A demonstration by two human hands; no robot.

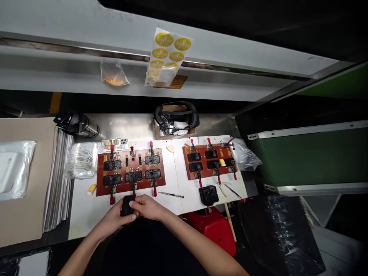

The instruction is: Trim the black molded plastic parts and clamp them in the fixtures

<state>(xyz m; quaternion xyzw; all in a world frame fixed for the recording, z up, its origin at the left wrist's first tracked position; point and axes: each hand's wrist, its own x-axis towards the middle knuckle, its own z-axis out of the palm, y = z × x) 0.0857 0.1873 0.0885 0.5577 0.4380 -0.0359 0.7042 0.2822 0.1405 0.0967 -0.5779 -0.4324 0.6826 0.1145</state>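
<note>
A small black rectangular plastic part (pixel 127 206) is held between both hands at the table's front edge. My left hand (pixel 115 216) grips it from the left, and my right hand (pixel 146 207) has its thumb pressed on the right side. Just beyond lies a reddish-brown fixture board (pixel 117 192) with red-handled toggle clamps, several of them over black plastic parts (pixel 133 176). One upper middle place on this board shows no black part. A second fixture board (pixel 188 168) of the same kind, also carrying black parts, lies to the right.
A stack of black parts (pixel 209 195), tweezers (pixel 232 191) and a knife-like tool (pixel 171 194) lie near the front edge. Behind are a phone (pixel 120 144), a cardboard box (pixel 175 134) with a headset, and a thermos (pixel 89 129). Cardboard sheets (pixel 37 172) stand left; a red stool (pixel 215 230) is below.
</note>
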